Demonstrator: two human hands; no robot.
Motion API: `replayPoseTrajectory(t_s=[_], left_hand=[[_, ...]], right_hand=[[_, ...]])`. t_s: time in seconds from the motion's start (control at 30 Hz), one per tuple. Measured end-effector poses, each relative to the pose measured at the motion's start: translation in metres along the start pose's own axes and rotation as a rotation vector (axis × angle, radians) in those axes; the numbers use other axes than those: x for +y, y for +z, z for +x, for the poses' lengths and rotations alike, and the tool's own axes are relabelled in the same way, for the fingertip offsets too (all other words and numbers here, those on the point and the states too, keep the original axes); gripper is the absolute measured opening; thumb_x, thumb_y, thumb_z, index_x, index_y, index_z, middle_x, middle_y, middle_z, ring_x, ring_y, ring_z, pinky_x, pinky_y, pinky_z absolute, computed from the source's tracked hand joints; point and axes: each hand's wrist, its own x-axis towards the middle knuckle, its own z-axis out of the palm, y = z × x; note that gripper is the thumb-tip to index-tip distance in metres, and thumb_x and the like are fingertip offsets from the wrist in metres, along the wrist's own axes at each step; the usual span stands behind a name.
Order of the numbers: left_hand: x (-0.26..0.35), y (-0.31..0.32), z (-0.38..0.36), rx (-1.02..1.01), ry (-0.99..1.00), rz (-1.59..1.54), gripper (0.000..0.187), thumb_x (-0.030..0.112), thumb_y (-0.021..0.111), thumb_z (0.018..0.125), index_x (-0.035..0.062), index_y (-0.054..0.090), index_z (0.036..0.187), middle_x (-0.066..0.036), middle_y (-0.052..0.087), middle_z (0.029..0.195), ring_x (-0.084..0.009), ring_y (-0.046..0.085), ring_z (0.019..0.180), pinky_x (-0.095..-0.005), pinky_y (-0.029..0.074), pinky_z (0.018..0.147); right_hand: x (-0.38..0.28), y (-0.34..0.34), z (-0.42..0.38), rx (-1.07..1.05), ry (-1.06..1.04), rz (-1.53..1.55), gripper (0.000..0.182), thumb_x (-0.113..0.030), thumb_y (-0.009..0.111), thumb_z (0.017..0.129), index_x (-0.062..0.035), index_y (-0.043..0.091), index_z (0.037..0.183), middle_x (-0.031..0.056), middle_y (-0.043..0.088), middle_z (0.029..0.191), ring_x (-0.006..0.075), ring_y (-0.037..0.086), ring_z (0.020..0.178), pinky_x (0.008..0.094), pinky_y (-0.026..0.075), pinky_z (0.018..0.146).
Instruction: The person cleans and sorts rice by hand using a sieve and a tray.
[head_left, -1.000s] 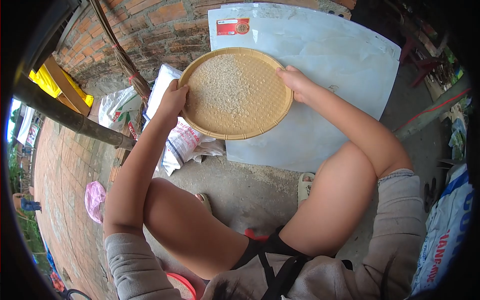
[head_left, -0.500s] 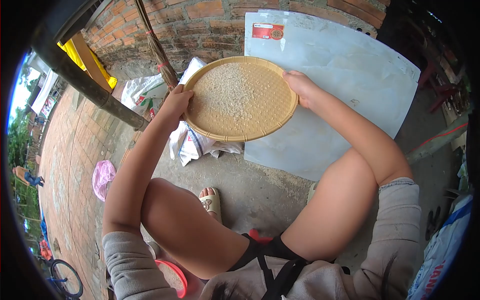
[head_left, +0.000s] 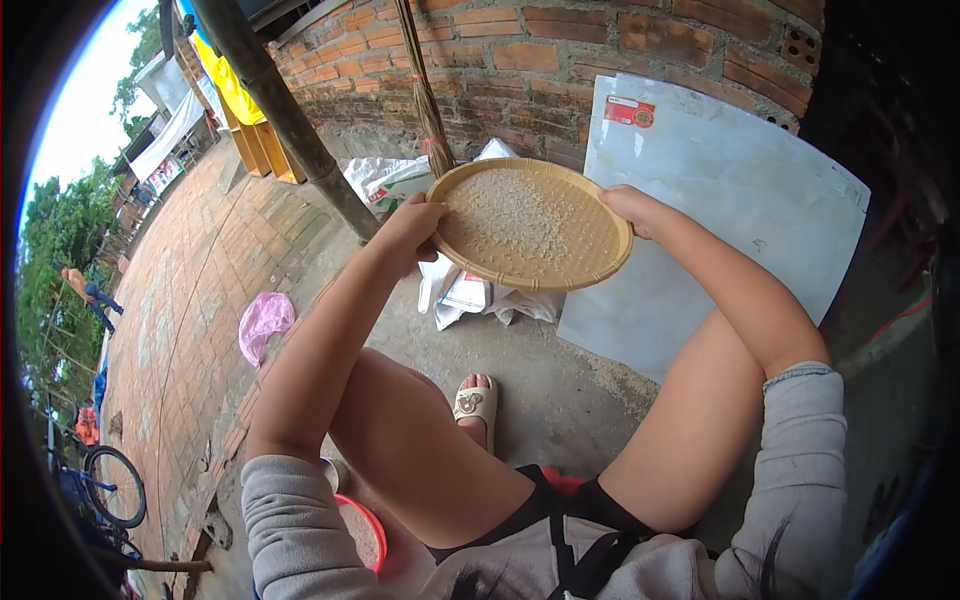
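Note:
A round, shallow woven winnowing tray (head_left: pixel 590 262) is held out in front of me above the ground. My left hand (head_left: pixel 412 228) grips its left rim, and my right hand (head_left: pixel 632 211) is closed on the right rim. Pale broken grains (head_left: pixel 510 208) lie heaped toward the tray's far left half, thinning out to the right and near edge. The fingers under the rim are partly hidden on both sides.
A large pale sheet (head_left: pixel 730 200) leans against the brick wall (head_left: pixel 500 85). White sacks (head_left: pixel 465 292) lie under the tray. A bamboo post (head_left: pixel 290 115), a pink plastic bag (head_left: pixel 265 322) and a red basin (head_left: pixel 372 530) with grain are at left. Farther off, a person (head_left: pixel 92 295) walks.
My view has turned left and up, so the scene sits farther right. The tray stays in both hands and appears more tilted; the grains lie in a tighter patch.

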Motion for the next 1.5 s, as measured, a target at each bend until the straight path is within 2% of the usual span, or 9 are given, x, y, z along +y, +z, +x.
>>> replayPoseTrajectory(t_s=[0.2,0.27,0.53,0.73,0.87,1.0,1.33,1.4,1.5], left_hand=[[-0.029,-0.058,0.026,-0.063,-0.060,-0.198,0.017,0.016,0.044,0.090,0.0070,0.050,0.102,-0.007,0.055,0.085,-0.0138,0.059,0.068,-0.0275,0.051,0.052],[-0.028,-0.050,0.023,-0.090,0.032,-0.223,0.030,0.012,0.045,0.090,0.0048,0.043,0.120,-0.011,0.056,0.099,-0.0159,0.061,0.073,-0.0300,0.056,0.063],[-0.017,-0.049,0.024,-0.172,0.038,-0.236,0.027,0.010,0.043,0.090,0.0007,0.049,0.115,-0.010,0.058,0.095,-0.0187,0.063,0.078,-0.0328,0.055,0.061],[0.000,-0.007,0.005,-0.136,0.083,-0.158,0.025,0.013,0.043,0.092,0.0049,0.046,0.116,-0.007,0.055,0.094,-0.0151,0.061,0.079,-0.0288,0.055,0.063],[-0.028,-0.038,0.051,-0.276,0.020,-0.243,0.040,0.011,0.043,0.091,0.0042,0.037,0.130,-0.012,0.054,0.112,-0.0169,0.062,0.086,-0.0311,0.054,0.070],[-0.008,-0.009,0.021,-0.080,0.016,-0.103,0.038,0.015,0.045,0.091,0.0069,0.038,0.127,-0.008,0.054,0.105,-0.0152,0.058,0.088,-0.0316,0.054,0.072],[-0.021,-0.022,0.036,-0.080,-0.004,-0.046,0.040,0.017,0.046,0.091,0.0063,0.039,0.129,-0.006,0.058,0.100,-0.0116,0.058,0.083,-0.0271,0.050,0.070],[-0.014,-0.010,0.027,-0.010,0.034,-0.009,0.031,0.019,0.045,0.091,0.0102,0.043,0.121,-0.005,0.055,0.091,-0.0115,0.056,0.071,-0.0284,0.049,0.052],[-0.017,-0.012,0.026,-0.004,-0.002,0.058,0.030,0.020,0.046,0.090,0.0106,0.042,0.118,-0.005,0.054,0.092,-0.0124,0.056,0.072,-0.0285,0.048,0.051]], right_hand=[[-0.044,0.046,-0.077,0.020,-0.056,-0.085,0.033,-0.028,0.034,0.096,-0.0011,0.048,0.107,0.0109,0.061,0.093,0.0213,0.065,0.073,0.0360,0.055,0.062],[-0.032,0.038,-0.067,0.068,-0.057,0.024,0.032,-0.027,0.034,0.095,-0.0006,0.049,0.106,0.0118,0.061,0.094,0.0211,0.065,0.072,0.0353,0.056,0.062],[-0.066,0.049,-0.109,0.215,-0.112,-0.058,0.034,-0.028,0.037,0.094,0.0009,0.052,0.105,0.0143,0.061,0.094,0.0229,0.065,0.077,0.0367,0.053,0.060],[-0.032,-0.007,-0.048,0.106,-0.042,0.141,0.029,-0.028,0.037,0.094,-0.0018,0.048,0.100,0.0108,0.058,0.092,0.0200,0.062,0.069,0.0349,0.053,0.059],[-0.056,0.023,-0.087,0.167,-0.106,-0.062,0.029,-0.026,0.036,0.094,-0.0016,0.048,0.103,0.0102,0.059,0.093,0.0196,0.063,0.075,0.0337,0.053,0.061],[-0.033,0.002,-0.054,0.158,-0.074,-0.041,0.029,-0.027,0.038,0.094,-0.0017,0.048,0.104,0.0099,0.058,0.094,0.0194,0.063,0.076,0.0326,0.053,0.062],[-0.028,0.016,-0.040,0.080,-0.041,0.009,0.028,-0.021,0.038,0.095,0.0023,0.044,0.109,0.0145,0.057,0.106,0.0220,0.062,0.089,0.0367,0.053,0.073],[-0.010,0.008,-0.013,0.049,-0.008,0.125,0.028,-0.020,0.039,0.095,0.0022,0.043,0.111,0.0151,0.056,0.106,0.0227,0.062,0.089,0.0376,0.053,0.073],[-0.008,0.011,0.003,0.024,0.023,0.266,0.028,-0.019,0.039,0.095,0.0019,0.041,0.113,0.0158,0.055,0.108,0.0238,0.062,0.090,0.0389,0.053,0.073]])
